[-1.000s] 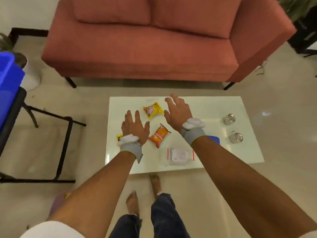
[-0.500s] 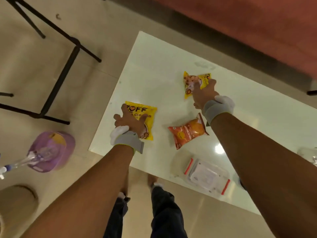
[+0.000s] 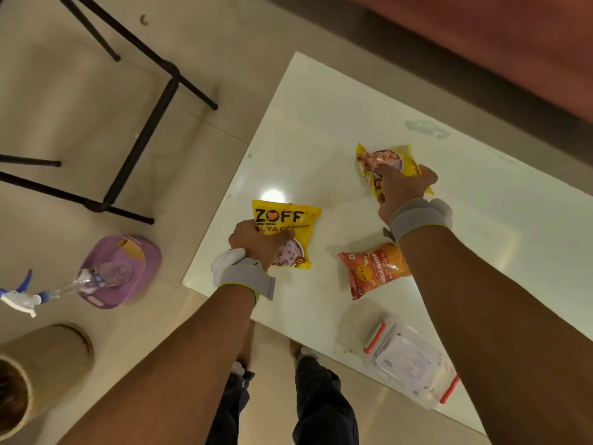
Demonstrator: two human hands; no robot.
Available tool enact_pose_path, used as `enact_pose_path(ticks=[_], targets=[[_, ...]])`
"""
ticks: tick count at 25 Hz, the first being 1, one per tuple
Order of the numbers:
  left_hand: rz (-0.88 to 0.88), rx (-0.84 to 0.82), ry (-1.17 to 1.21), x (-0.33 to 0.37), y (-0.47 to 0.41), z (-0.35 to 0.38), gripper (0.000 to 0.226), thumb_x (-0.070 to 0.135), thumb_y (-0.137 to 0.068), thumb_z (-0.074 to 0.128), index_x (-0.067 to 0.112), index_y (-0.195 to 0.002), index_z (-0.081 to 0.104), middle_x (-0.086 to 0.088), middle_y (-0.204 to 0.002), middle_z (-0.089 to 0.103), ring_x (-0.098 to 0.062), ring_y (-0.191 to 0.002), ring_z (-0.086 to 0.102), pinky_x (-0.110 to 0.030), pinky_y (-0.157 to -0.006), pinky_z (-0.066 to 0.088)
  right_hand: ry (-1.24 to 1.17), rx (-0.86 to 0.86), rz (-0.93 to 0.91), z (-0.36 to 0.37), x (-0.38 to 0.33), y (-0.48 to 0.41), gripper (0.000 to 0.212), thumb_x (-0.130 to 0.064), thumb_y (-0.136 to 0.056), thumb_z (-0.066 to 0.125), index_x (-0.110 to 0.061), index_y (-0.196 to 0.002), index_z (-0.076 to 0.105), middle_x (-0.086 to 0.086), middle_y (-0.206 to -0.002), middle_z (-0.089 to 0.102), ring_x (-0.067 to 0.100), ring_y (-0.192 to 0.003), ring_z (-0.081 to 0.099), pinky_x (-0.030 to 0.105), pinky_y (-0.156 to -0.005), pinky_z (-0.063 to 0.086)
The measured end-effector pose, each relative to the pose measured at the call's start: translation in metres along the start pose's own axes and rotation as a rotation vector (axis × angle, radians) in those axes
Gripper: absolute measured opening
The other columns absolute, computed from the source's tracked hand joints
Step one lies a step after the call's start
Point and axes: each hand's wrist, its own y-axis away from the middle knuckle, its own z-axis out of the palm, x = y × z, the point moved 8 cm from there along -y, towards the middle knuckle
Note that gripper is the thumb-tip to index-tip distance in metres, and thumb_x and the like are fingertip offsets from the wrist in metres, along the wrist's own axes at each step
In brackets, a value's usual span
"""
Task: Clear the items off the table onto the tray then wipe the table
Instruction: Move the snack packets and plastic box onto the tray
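On the white table (image 3: pixel 321 130), my left hand (image 3: pixel 256 244) grips the near edge of a yellow ZOFF soya packet (image 3: pixel 288 220) by the table's left edge. Farther back, my right hand (image 3: pixel 401 191) grips a second yellow snack packet (image 3: pixel 382 159). An orange garlic bhujia packet (image 3: pixel 373 271) lies between my arms, partly under my right forearm. A clear plastic box with red clips (image 3: pixel 407 364) sits at the near edge of the table. Both wrists wear grey bands.
On the floor to the left stand a purple container (image 3: pixel 128 264) with a spray bottle (image 3: pixel 38 293) over it, a beige basket (image 3: pixel 41 364) and black metal stand legs (image 3: pixel 144 136). The red sofa (image 3: pixel 497 43) runs along the table's far side.
Both hands have come down from above the table and closed on the two yellow packets. The view has tilted down and leaned in closer.
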Motion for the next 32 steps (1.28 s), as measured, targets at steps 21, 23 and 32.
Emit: enact_pose_path(ticks=[21, 23, 32], targets=[[0.298, -0.035, 0.546, -0.032, 0.082, -0.360, 0.037, 0.041, -0.077, 0.077, 0.017, -0.101, 0.062, 0.005, -0.090, 0.071, -0.013, -0.087, 0.067, -0.030, -0.080, 0.050, -0.157, -0.572, -0.408, 0.125, -0.018, 0.426, 0.018, -0.006, -0.086, 0.067, -0.024, -0.084, 0.066, 0.016, -0.106, 0.067, 0.037, -0.100, 0.066, 0.051, -0.085, 0.055], [0.320, 0.039, 0.550, -0.032, 0.093, -0.408, 0.031, 0.041, -0.083, 0.070, 0.016, -0.099, 0.061, 0.008, -0.085, 0.067, -0.015, -0.086, 0.064, -0.026, -0.077, 0.045, -0.144, -0.622, -0.432, 0.148, -0.030, 0.476, 0.016, -0.005, -0.087, 0.065, -0.021, -0.087, 0.065, 0.020, -0.104, 0.067, 0.038, -0.095, 0.067, 0.048, -0.080, 0.056], [0.474, 0.236, 0.567, 0.037, 0.081, -0.553, 0.037, 0.046, -0.092, 0.056, 0.015, -0.110, 0.061, -0.005, -0.099, 0.067, -0.028, -0.100, 0.059, -0.032, -0.081, 0.042, -0.135, -0.703, -0.595, 0.235, -0.108, 0.582, 0.018, -0.021, -0.081, 0.077, -0.016, -0.092, 0.065, 0.022, -0.108, 0.069, 0.038, -0.097, 0.069, 0.057, -0.083, 0.055]])
